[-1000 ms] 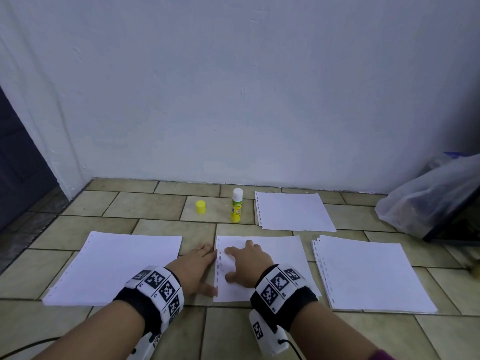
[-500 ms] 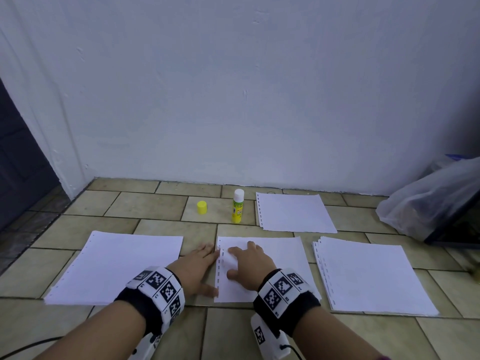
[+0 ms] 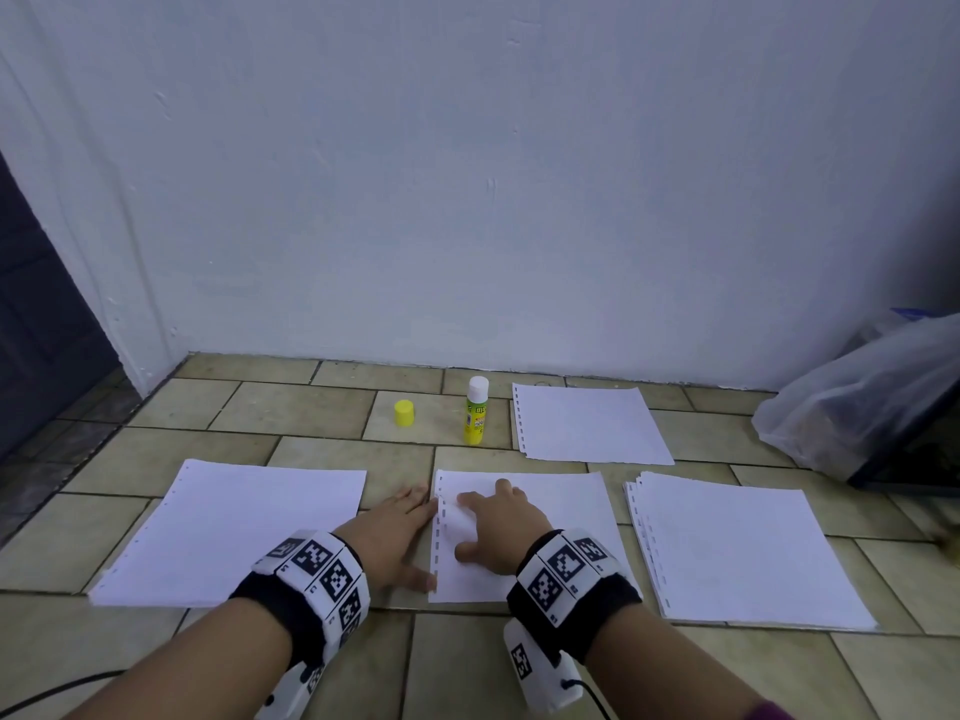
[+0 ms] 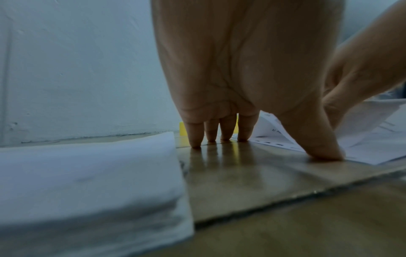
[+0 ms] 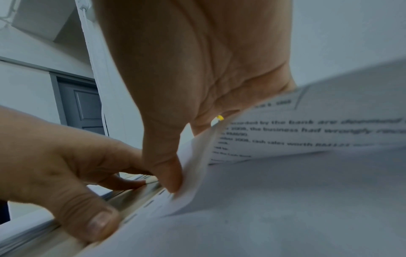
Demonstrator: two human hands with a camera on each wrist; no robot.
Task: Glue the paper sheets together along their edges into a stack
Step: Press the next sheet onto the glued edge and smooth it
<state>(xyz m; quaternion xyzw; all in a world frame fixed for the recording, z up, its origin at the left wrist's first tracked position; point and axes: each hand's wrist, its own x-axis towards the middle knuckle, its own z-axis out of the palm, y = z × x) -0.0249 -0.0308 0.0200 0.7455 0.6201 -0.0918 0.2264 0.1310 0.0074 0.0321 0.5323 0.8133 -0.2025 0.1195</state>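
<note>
A small stack of white punched sheets [image 3: 561, 511] lies on the tiled floor in front of me. My right hand [image 3: 470, 524] rests on it with spread fingers near the punched left edge. In the right wrist view its thumb [image 5: 169, 173] presses that edge, and the top sheet [image 5: 307, 130] bows up under the palm, printed side down. My left hand [image 3: 415, 537] lies flat on the tile beside the edge, fingertips [image 4: 195, 137] on the floor and thumb [image 4: 323, 149] at the sheets' near corner. An uncapped glue stick [image 3: 476, 410] stands behind, with its yellow cap [image 3: 404, 412] to its left.
A paper pile [image 3: 234, 527] lies to the left and a thicker fanned pile [image 3: 743, 553] to the right. Another sheet [image 3: 587, 423] lies by the wall. A clear plastic bag [image 3: 862, 392] sits at the far right and a dark doorway [image 3: 31, 330] at the left.
Both hands stay at the punched edge of the middle sheets. Only the view shifts slightly.
</note>
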